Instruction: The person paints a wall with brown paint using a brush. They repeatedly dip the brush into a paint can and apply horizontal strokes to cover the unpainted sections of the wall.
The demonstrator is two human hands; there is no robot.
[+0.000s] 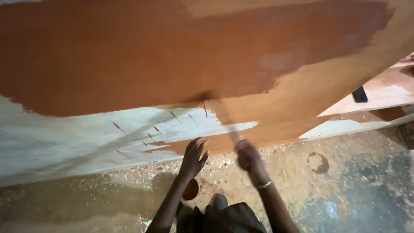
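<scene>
My dark-clothed knees (224,218) sit lowest in view. My left hand (194,157) spreads its fingers against the panel's bottom edge, apparently for balance. My right hand (248,156), blurred, fists around a paintbrush (220,110) whose bristles touch the large wooden panel (129,56), between reddish-brown stain and bare wood.

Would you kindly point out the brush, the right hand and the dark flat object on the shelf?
brush (222,116), head view, blurred handle.
right hand (248,156), head view, knuckles.
dark flat object (359,94), head view, its middle.
</scene>
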